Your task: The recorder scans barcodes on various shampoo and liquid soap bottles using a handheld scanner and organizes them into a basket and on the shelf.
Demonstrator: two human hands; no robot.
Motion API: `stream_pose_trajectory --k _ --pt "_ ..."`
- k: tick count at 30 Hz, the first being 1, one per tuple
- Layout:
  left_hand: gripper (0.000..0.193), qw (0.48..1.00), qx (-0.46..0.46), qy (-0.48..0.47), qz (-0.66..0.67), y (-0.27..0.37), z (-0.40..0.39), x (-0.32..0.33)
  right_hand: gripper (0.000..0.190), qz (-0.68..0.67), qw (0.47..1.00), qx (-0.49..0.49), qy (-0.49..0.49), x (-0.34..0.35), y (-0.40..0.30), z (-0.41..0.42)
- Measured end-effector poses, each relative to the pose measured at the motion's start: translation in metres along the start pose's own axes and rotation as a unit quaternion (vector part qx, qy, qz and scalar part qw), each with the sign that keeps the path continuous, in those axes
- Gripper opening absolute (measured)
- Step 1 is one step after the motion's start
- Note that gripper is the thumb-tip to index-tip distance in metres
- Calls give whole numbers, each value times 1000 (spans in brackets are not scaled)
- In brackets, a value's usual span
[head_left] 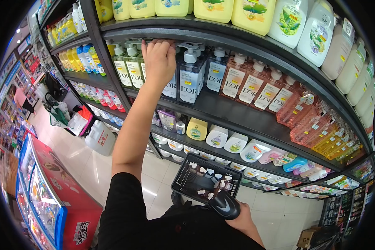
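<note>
My left hand [159, 59] reaches up to the shelf, its fingers over the pump tops of body-wash bottles; what the fingertips touch is hidden behind the hand. Right beside it stands a dark blue pump bottle [189, 82], with green pump bottles [132, 70] to its left and pink pump bottles [232, 78] farther right. Low in front of my body, my right hand [241, 218] is at a black handheld barcode scanner [225, 204], its fingers largely covered. The scanner overlaps the rim of a black plastic basket [178, 184] holding several small dark bottles with white tags.
The dark shelf board [225, 107] runs across the front, with large yellow bottles [253, 14] above and white bottles [217, 136] below. A red and blue chest freezer [65, 187] stands at left. A white plastic jug [100, 137] rests on the tiled floor. A cardboard box [306, 238] lies lower right.
</note>
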State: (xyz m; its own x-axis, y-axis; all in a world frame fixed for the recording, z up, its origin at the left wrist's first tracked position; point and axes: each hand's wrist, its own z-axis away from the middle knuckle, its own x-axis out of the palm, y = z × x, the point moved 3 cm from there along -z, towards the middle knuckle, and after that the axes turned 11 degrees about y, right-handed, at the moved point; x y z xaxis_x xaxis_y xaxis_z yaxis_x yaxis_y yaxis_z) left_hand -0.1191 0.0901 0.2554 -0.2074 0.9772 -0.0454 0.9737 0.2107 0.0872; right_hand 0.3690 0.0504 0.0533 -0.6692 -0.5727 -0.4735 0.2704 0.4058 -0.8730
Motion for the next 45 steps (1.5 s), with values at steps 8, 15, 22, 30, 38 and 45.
stream_pose_trajectory --k 8,15,22,30,38,45 --pt "15 999 14 26 -22 -6 7 11 44 -2 1000 15 -4 8 -7 0" --pt "15 999 26 41 2 2 3 6 45 -2 1000 30 -3 10 -11 2" --pt "14 998 34 55 -19 2 5 10 47 5 1000 28 -2 14 -14 3" --pt "19 998 28 51 6 -1 5 8 49 17 999 44 -9 19 -15 5" --pt "15 997 23 67 36 -2 6 3 48 43 999 19 -17 27 -25 -1" --pt "19 922 -164 -120 331 52 120 -39 47 29 998 45 11 39 -30 -7"
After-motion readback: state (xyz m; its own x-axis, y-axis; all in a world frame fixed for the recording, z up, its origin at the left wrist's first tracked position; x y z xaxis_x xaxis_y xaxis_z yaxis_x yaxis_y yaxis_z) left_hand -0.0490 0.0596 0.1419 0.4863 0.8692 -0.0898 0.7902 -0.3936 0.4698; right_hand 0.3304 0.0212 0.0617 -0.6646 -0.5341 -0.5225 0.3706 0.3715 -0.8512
